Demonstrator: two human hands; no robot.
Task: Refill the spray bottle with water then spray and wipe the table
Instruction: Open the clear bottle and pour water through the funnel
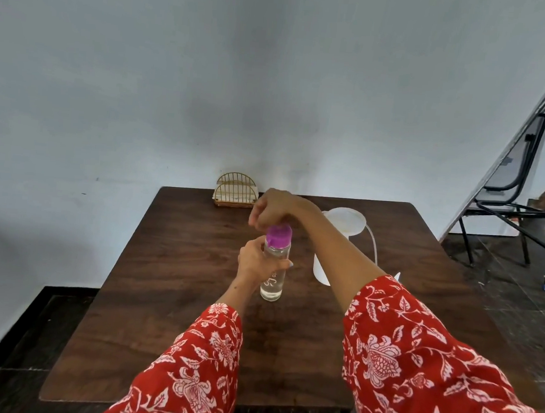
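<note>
A clear bottle (pixel 273 278) holding water stands upright near the middle of the dark wooden table (pixel 167 289). My left hand (pixel 253 262) wraps around its body from the left. On top sits a purple cap (pixel 278 235). My right hand (pixel 272 209) hovers over and behind the cap, fingers curled down onto its far edge. A white jug (pixel 337 240) with a lid and thin handle stands just right of the bottle, partly hidden by my right forearm.
A gold wire napkin holder (pixel 235 192) sits at the table's far edge against the white wall. A black metal chair (pixel 513 199) and a leaning board stand on the dark floor to the right.
</note>
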